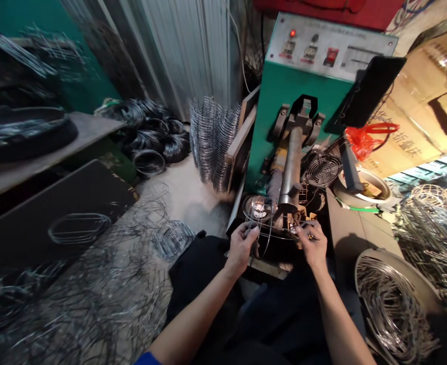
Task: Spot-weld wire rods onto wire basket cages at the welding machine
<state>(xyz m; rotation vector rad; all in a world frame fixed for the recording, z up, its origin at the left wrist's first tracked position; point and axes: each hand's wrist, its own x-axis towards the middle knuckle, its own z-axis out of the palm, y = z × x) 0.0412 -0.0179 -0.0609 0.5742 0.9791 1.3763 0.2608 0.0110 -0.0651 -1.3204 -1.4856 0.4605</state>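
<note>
My left hand [242, 246] grips several thin wire pieces [259, 223] and holds them up at the base of a green welding machine [303, 96]. My right hand [311, 243] pinches the other side of the same wire frame, just below the machine's grey metal arm [291, 165]. Both hands sit close together over a dark work plate, with my lap in black clothing beneath. The wire's exact shape is hard to make out against the clutter.
A basin of bent wire pieces [390, 304] lies at my right. Finished wire cages [432, 213] pile up far right. A stack of wire rings [210, 139] stands left of the machine. Loose wires [105, 284] cover the floor; a small fan [322, 170] sits by the arm.
</note>
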